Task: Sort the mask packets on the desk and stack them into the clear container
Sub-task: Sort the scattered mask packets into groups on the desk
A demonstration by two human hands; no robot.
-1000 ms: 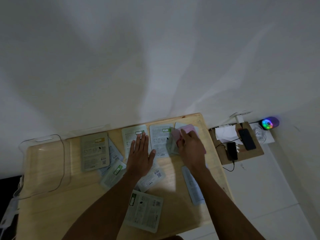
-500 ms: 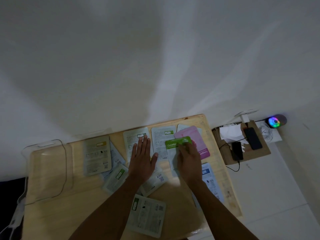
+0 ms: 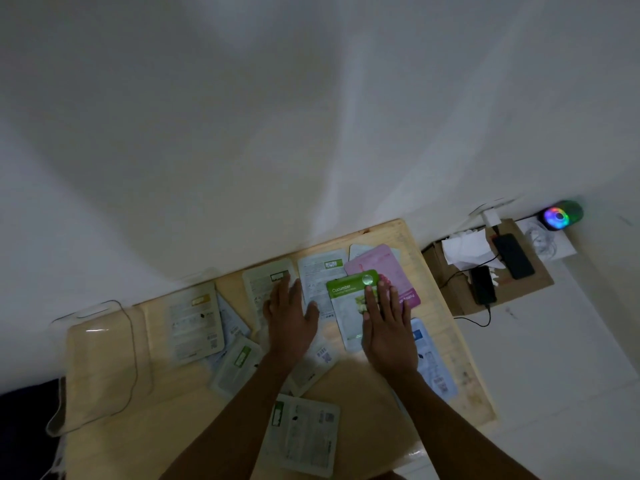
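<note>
Several mask packets lie spread on the wooden desk (image 3: 353, 382). My right hand (image 3: 388, 327) rests flat, fingers apart, on a green-topped cucumber packet (image 3: 346, 299), which overlaps a pink packet (image 3: 381, 265). My left hand (image 3: 289, 317) lies flat with spread fingers across a pale packet (image 3: 266, 278) near the far edge. A white packet (image 3: 320, 271) sits between the hands. A grey packet (image 3: 195, 322) lies further left. The clear container (image 3: 100, 362) stands at the desk's left end, with nothing visible inside. Another packet (image 3: 304, 434) lies near the front edge, and a bluish one (image 3: 433, 362) lies under my right forearm.
A white wall runs along the desk's far edge. To the right, a low cardboard stand (image 3: 533, 282) holds two dark phones (image 3: 512, 254) with cables and crumpled paper. A small device with a rainbow light ring (image 3: 557, 216) glows beside it.
My right hand turned the packet it held green face up and laid it flat beside the pink one, and now presses on it. My left hand stayed in place.
</note>
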